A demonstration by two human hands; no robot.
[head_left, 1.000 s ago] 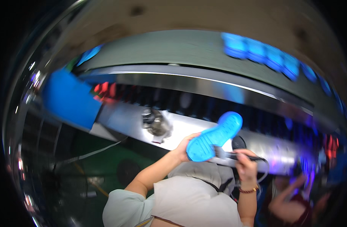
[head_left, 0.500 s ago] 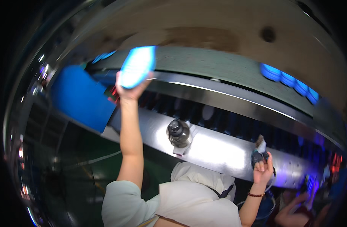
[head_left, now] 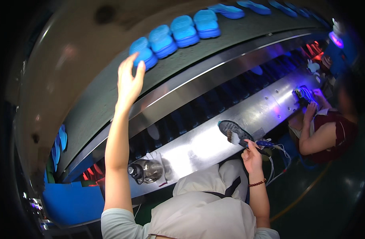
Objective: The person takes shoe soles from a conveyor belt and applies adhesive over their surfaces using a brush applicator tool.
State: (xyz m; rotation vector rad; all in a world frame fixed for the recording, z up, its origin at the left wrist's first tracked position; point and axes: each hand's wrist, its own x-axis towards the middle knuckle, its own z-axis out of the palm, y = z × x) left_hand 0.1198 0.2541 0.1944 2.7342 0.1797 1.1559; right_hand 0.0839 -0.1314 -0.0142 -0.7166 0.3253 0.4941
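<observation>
My left hand (head_left: 129,85) reaches up over the conveyor, thumb and fingers apart, at the near end of a blue shoe sole (head_left: 143,53). Whether the fingertips touch that sole I cannot tell. More blue soles (head_left: 184,32) stand beside it in a row along the belt. Lower right, my right hand (head_left: 252,159) is closed round the dark handle of a brush (head_left: 235,137) with brown bristles and a pale collar. Its bristle end overlaps a dark shoe sole (head_left: 234,128) lying on the metal bench.
A bottle with a black cap (head_left: 148,171) stands on the bench (head_left: 198,147). Dark slots run below the belt (head_left: 246,42). A blue panel (head_left: 75,201) is at left. At right sits a co-worker (head_left: 330,131), near cables (head_left: 280,155).
The view has swung right. The bright blue sole that my left hand held up has left it, and that hand now reaches to the row. My right hand still holds the brush.
</observation>
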